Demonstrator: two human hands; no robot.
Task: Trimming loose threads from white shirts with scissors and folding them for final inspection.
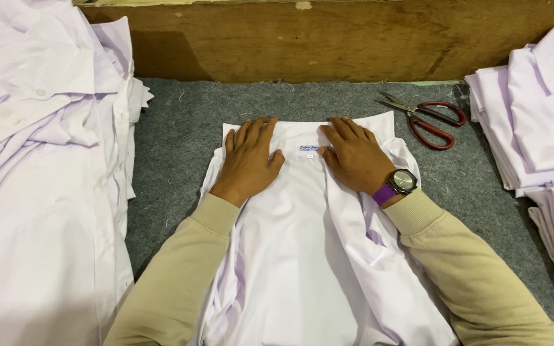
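1. My left hand (249, 158) lies flat and open on the shirt (309, 256), fingers spread just left of the collar label; it presses and grips nothing.
2. My right hand (354, 156) is the same: palm down, fingers straight, pressing the collar's right side, with no grip closed on the cloth. A watch (402, 182) sits on that wrist.
3. The shirt lies in the middle of the table (174, 141), collar away from me, its body running down between my arms.
4. I judge it light, thin and limp. It creases easily and slides on itself, so flat palms hold it better than a pinch. The collar looks stiffest, the best place to take hold.
5. Scissors (428, 118) with red handles lie near, to the right.
6. A loose heap (40, 160) of shirts sits left; a folded stack (533, 122) sits right.
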